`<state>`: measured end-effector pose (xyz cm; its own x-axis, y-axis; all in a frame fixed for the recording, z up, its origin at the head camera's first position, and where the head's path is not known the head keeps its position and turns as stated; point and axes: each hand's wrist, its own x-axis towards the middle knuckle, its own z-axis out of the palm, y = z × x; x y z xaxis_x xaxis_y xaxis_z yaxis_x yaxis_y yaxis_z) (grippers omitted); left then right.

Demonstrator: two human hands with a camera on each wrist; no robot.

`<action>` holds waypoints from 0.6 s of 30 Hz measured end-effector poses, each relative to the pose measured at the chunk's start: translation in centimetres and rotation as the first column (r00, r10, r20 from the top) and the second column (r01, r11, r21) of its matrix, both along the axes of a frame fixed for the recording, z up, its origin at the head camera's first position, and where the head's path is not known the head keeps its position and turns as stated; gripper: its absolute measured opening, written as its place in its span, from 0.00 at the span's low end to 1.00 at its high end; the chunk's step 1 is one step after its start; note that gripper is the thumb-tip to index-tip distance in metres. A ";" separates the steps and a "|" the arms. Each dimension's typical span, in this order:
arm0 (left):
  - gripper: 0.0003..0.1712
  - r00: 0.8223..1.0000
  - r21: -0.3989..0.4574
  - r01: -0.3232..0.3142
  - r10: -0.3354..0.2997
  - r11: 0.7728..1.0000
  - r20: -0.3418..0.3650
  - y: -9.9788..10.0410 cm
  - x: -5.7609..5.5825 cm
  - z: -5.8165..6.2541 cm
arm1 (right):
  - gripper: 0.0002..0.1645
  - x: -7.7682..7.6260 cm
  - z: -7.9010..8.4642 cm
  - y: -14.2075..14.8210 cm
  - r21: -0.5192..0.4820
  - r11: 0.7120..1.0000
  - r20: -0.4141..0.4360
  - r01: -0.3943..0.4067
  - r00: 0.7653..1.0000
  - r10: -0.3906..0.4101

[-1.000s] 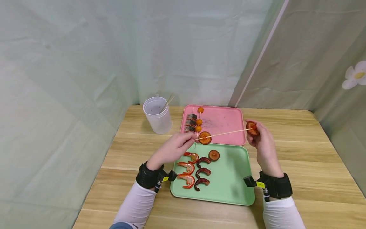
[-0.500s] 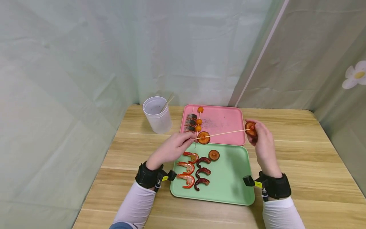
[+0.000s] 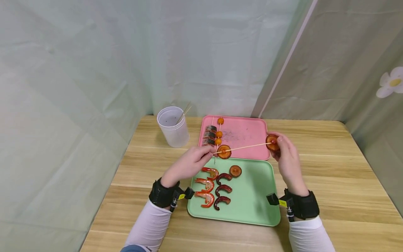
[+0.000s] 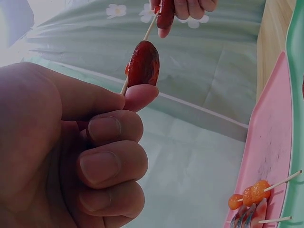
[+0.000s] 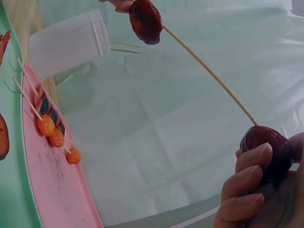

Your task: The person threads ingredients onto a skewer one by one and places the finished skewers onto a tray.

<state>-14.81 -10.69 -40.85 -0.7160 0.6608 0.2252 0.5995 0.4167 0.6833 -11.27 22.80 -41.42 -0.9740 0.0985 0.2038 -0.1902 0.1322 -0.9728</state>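
Note:
My left hand (image 3: 190, 162) pinches a bamboo skewer (image 3: 247, 147) near its left end, between thumb and index finger. Threaded on the stick right beside those fingers is a brown shiitake mushroom cap (image 3: 224, 152), seen edge-on in the left wrist view. At the other end, my right hand (image 3: 289, 162) grips a second mushroom cap (image 5: 266, 147), with the skewer's tip at its middle. The stick spans level above the trays. A third mushroom cap (image 3: 235, 171) lies on the green tray (image 3: 252, 203) below.
Three shrimp (image 3: 205, 184) and three dark red curled tentacle pieces (image 3: 224, 189) lie on the green tray's left side. Behind it, a pink tray (image 3: 245, 129) bears a skewer of orange balls (image 3: 219, 134) and one of fish pieces (image 3: 209, 134). A white cup (image 3: 174, 131) with sticks stands back left.
My right hand has moved slightly left with its mushroom cap, bringing the two caps a little closer together. The left hand and its cap shifted slightly left, then stayed nearly still.

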 end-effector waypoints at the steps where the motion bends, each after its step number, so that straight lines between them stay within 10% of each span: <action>1: 0.15 1.000 0.003 -0.001 0.001 1.000 0.003 0.0 0.0 0.0 | 0.29 0.0 0.1 0.0 -0.004 1.000 -0.002 -0.002 1.000 0.002; 18: 0.14 1.000 0.027 0.011 -0.010 1.000 -0.012 0.6 0.3 0.0 | 0.27 0.3 0.0 -1.7 -0.011 0.960 -0.083 -0.281 0.957 0.279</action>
<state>-14.50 -10.11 -40.83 -0.7061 0.6618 0.2518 0.6121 0.3918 0.6868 -10.98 21.09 -41.46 -0.9437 -0.1707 0.2834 -0.2941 0.0408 -0.9549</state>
